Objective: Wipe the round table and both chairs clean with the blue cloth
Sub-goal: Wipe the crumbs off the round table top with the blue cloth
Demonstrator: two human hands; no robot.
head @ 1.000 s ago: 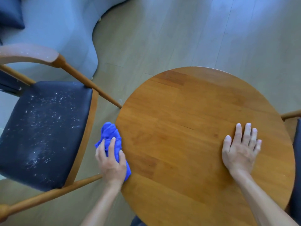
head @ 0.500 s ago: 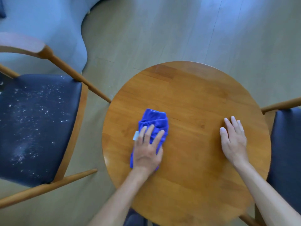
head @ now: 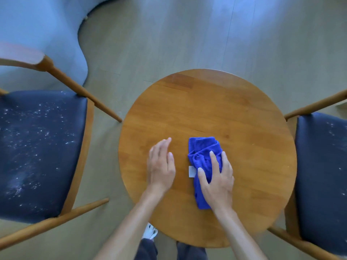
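Observation:
The round wooden table [head: 225, 109] fills the middle of the view. On its near centre lies the bunched blue cloth [head: 203, 149], with a small white label at its left edge. My right hand [head: 217, 179] lies on the cloth and presses it down with spread fingers. Just left of the cloth, my left hand [head: 161, 166] is flat over the table top with straight fingers and holds nothing. The left chair [head: 37, 147] has a dark seat speckled with white crumbs. A few white specks show on the dark seat of the right chair [head: 323, 175].
Both chairs have wooden arms that reach close to the table's rim. A pale blue curved piece of furniture [head: 37, 34] stands at the back left on the wood floor. My legs and a white shoe [head: 149, 231] show under the table's near edge.
The cloth moved from the table's left edge toward its centre under my left hand. My right hand has now come onto the cloth, and my left hand has come off it to the left.

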